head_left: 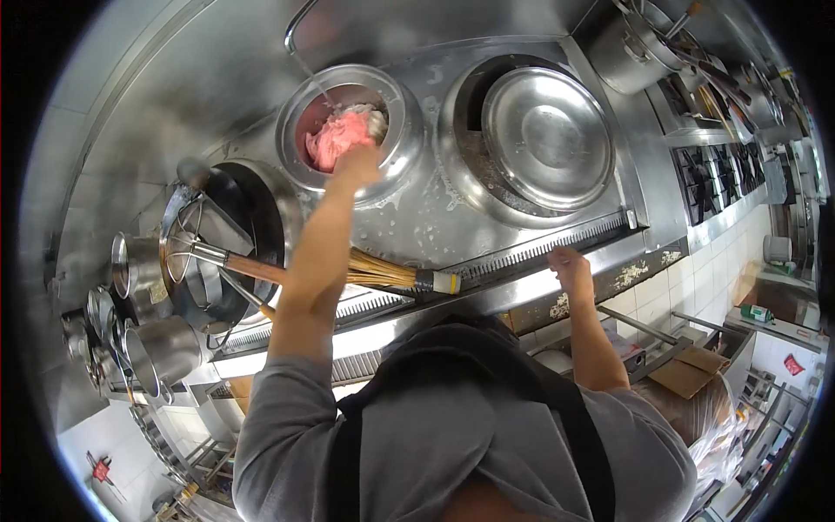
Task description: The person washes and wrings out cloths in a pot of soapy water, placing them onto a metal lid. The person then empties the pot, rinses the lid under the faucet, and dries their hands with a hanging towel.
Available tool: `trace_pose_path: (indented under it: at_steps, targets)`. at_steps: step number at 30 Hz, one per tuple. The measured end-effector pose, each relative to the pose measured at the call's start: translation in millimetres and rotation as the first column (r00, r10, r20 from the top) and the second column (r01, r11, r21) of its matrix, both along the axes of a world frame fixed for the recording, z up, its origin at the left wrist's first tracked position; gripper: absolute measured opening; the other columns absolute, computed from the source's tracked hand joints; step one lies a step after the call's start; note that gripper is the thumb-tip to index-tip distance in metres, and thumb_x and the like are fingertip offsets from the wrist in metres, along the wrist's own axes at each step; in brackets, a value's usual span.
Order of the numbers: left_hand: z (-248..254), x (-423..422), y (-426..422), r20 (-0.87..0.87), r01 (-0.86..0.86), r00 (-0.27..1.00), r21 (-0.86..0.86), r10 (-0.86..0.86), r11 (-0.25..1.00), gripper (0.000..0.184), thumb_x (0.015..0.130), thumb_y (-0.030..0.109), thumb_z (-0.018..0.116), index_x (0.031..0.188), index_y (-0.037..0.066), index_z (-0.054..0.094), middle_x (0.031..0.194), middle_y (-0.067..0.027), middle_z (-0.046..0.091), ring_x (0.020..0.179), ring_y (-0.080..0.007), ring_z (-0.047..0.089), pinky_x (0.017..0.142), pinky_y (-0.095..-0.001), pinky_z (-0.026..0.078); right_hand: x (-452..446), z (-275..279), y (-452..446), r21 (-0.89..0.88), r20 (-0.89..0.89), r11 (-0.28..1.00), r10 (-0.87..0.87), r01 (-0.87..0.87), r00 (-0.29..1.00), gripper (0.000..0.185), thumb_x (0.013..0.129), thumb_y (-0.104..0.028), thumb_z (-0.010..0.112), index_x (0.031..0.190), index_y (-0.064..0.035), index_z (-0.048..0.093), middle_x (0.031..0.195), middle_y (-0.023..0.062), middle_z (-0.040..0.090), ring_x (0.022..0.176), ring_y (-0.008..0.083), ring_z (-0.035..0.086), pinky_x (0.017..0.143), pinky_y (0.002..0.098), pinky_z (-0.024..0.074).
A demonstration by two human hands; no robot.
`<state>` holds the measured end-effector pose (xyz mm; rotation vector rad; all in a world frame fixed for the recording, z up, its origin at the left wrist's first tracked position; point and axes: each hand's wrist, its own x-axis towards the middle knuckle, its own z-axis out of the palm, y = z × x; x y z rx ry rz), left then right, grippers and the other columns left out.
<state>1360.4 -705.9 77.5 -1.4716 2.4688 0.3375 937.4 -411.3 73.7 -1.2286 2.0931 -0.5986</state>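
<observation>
My left hand [358, 167], a little blurred, reaches over the near rim of a round steel pot [407, 130]. It is closed on a bunched pink cloth [339, 137] inside the pot; the fingertips are hidden against the cloth. Greyish-white material [377, 124] shows beside the cloth, but its kind is unclear. A curved metal spout [290, 39] ends above this pot. My right hand [571, 266] hovers near the counter's front edge, fingers curled, with nothing visible in them.
A second pot [461, 165] carries a round steel lid [548, 139]. Below my left forearm lie a bamboo brush [391, 274] and a wood-handled strainer [235, 261]. A dark wok [261, 209] and steel pots [161, 352] stand left. Burners [718, 178] are at right.
</observation>
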Motion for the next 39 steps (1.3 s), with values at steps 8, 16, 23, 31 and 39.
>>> trace_pose_path:
  at_steps: [8,16,23,31,39]
  targets:
    - [7,-118,13,-0.588,-0.457,0.778,-0.292,0.219,0.840,0.032,0.079,0.022,0.061,0.105,0.006,0.068,0.112,-0.0190,0.064,0.103,-0.0347,0.062,0.092,-0.0407,0.049,-116,-46,-68,-0.243,-0.129,0.948,-0.241,0.205,0.962,0.038,0.084,-0.019,0.067,0.116,0.0002,0.061,0.095,0.0154,0.067,0.074,0.0185,0.067,0.053,0.0289,0.0545]
    - [-22,-253,-70,-0.511,-0.446,0.689,0.259,0.514,0.856,0.068,0.077,0.037,0.065,0.132,0.000,0.049,0.132,-0.0219,0.051,0.121,-0.0330,0.052,0.100,-0.0384,0.044,-119,-53,-123,0.034,0.532,0.824,-0.495,0.566,0.687,0.040,0.088,-0.020,0.064,0.113,0.0094,0.054,0.099,0.0145,0.061,0.083,0.0239,0.064,0.064,0.0333,0.0596]
    - [-3,-260,-60,-0.574,-0.323,0.027,0.770,0.819,0.550,0.094,0.066,0.012,0.076,0.145,-0.003,0.026,0.134,-0.0235,0.048,0.119,-0.0317,0.053,0.095,-0.0413,0.046,-94,4,-135,-0.018,0.685,0.641,-0.551,0.768,0.476,0.031,0.087,-0.025,0.069,0.098,0.0022,0.057,0.098,0.0095,0.060,0.088,0.0177,0.059,0.081,0.0316,0.0471]
    - [67,-110,49,-0.494,-0.133,-0.538,0.850,0.682,0.510,0.055,0.069,-0.003,0.066,0.122,-0.002,0.052,0.103,-0.0119,0.062,0.089,-0.0212,0.061,0.077,-0.0333,0.050,-10,85,-176,-0.286,0.810,0.782,-0.111,0.554,0.576,0.032,0.079,-0.010,0.071,0.103,0.0022,0.055,0.098,0.0111,0.062,0.083,0.0190,0.059,0.080,0.0318,0.0462]
    - [132,73,179,-0.551,-0.256,-0.688,0.793,0.472,0.552,0.036,0.069,-0.005,0.062,0.104,0.001,0.060,0.090,-0.0065,0.064,0.081,-0.0170,0.060,0.078,-0.0309,0.048,155,73,-231,-0.226,0.876,0.970,0.159,0.094,0.455,0.037,0.069,-0.003,0.073,0.101,0.0027,0.057,0.088,0.0083,0.063,0.077,0.0158,0.060,0.072,0.0290,0.0474]
